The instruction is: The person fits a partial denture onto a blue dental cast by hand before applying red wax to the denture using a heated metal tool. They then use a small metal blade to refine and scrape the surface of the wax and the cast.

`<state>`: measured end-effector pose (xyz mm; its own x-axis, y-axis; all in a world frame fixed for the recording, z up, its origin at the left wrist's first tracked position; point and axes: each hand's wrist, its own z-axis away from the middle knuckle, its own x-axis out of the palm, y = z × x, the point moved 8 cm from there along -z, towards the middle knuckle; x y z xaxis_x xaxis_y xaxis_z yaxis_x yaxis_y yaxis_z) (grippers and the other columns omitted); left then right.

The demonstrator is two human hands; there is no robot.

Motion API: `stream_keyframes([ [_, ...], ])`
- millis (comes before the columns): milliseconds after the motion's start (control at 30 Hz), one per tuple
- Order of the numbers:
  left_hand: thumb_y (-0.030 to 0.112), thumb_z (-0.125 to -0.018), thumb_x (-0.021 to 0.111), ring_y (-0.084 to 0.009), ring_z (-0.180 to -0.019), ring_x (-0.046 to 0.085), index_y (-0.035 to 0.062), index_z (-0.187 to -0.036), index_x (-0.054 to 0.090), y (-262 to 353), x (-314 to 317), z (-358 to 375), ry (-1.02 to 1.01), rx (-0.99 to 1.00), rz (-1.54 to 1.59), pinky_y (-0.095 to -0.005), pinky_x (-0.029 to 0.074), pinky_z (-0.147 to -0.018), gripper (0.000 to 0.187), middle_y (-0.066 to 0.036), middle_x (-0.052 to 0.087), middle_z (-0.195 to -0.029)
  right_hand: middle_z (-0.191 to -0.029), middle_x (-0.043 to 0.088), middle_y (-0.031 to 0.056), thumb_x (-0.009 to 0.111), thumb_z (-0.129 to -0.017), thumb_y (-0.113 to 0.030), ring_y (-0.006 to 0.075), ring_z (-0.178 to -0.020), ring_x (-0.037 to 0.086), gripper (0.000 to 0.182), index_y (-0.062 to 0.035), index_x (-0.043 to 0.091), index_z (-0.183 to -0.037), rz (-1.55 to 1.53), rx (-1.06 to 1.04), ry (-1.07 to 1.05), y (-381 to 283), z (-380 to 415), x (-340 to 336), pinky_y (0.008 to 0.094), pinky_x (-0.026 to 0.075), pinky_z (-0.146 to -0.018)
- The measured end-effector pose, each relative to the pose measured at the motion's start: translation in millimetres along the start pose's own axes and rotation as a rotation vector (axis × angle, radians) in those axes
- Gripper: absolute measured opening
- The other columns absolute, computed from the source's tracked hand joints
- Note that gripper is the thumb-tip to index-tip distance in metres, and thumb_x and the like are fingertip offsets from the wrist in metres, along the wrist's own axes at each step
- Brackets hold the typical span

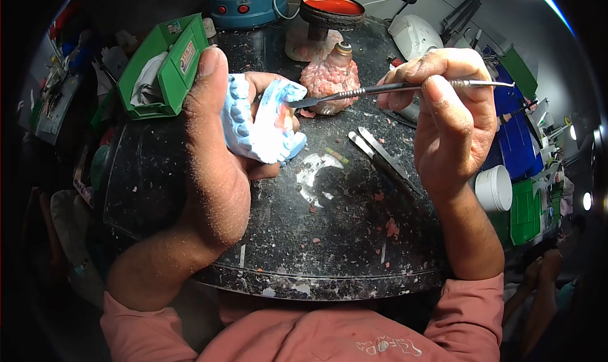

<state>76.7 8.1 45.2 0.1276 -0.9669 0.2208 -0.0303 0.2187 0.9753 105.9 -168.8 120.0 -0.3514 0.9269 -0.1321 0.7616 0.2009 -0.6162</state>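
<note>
My left hand point(212, 140) grips a pale blue dental cast point(263, 124) with pink wax on its inner side, held above the dark round worktop point(329, 235). My right hand point(453, 118) pinches a thin metal wax carver point(392, 88) like a pen. The carver's flat tip touches the top of the cast near the pink wax.
A wax-crusted spirit lamp point(330, 77) stands just behind the cast. Metal tweezers point(380, 153) lie on the worktop among pink wax chips. A green box point(163, 68) sits at the back left, a red-topped stand point(330, 9) at the back, a white cup point(494, 188) at the right.
</note>
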Motion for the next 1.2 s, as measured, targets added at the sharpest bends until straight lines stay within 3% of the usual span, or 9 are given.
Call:
stream_keyframes([
  [1200,0.077,-0.086,0.015,-0.0067,-0.059,0.04,-0.0002,-0.108,0.053,2.8,0.5,0.4,-0.031,0.007,0.001,-0.0192,0.024,-0.047,0.089,-0.004,0.053,-0.074,-0.078,0.057,0.0175,0.044,-0.092,-0.014,0.022,-0.068,0.058,0.019,0.0039,0.049,-0.096,-0.226,0.182,-0.009,23.7,0.2,0.2,0.0346,0.05,-0.071],
])
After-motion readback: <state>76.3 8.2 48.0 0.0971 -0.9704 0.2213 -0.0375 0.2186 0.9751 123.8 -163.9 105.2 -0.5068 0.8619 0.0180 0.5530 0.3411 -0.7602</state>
